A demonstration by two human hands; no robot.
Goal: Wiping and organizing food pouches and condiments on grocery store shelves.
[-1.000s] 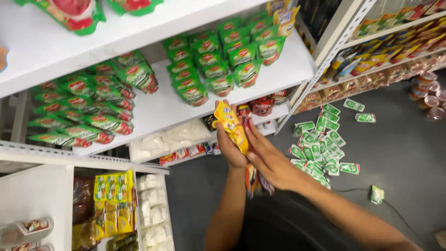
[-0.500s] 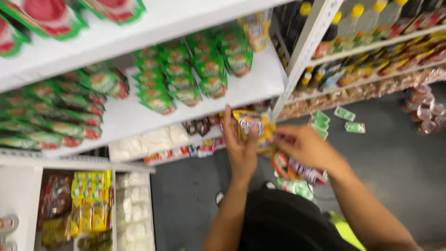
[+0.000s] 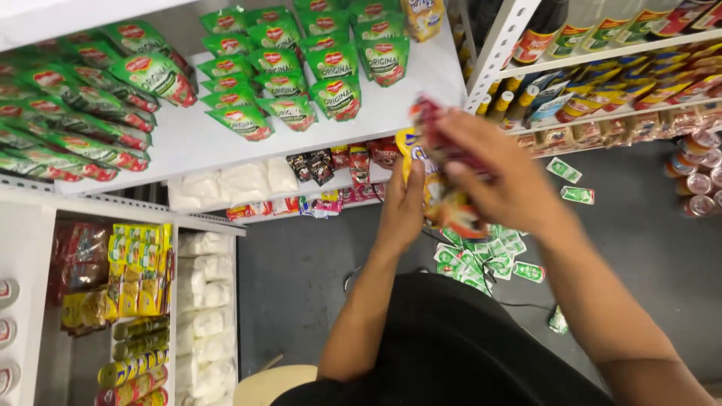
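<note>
Yellow and red flat foil sachets (image 3: 440,188) are being held in a small bunch between both hands, in front of the white shelf's front edge. Going left to right: green stand-up pouches with red labels (image 3: 90,113) are lying in overlapping rows along the left part of the white metal shelf (image 3: 203,143), and more of the same green pouches (image 3: 316,68) are standing upright toward its right end, so that shelf appears largely stocked. Below, white soft packs (image 3: 226,180) and small dark and red sachets (image 3: 331,162) are sitting on a lower shelf. The left hand (image 3: 402,207) is gripping the bunch from below, fingers curled around it. The right hand (image 3: 500,177) is blurred, fingers bent over the top of the bunch; how firmly it is gripping I cannot tell. Small green flat packets (image 3: 481,256) are lying scattered on the dark floor (image 3: 301,271), seemingly yet to be shelved. Bottles with dark and yellow contents (image 3: 602,37) are filling the right-hand rack.
</note>
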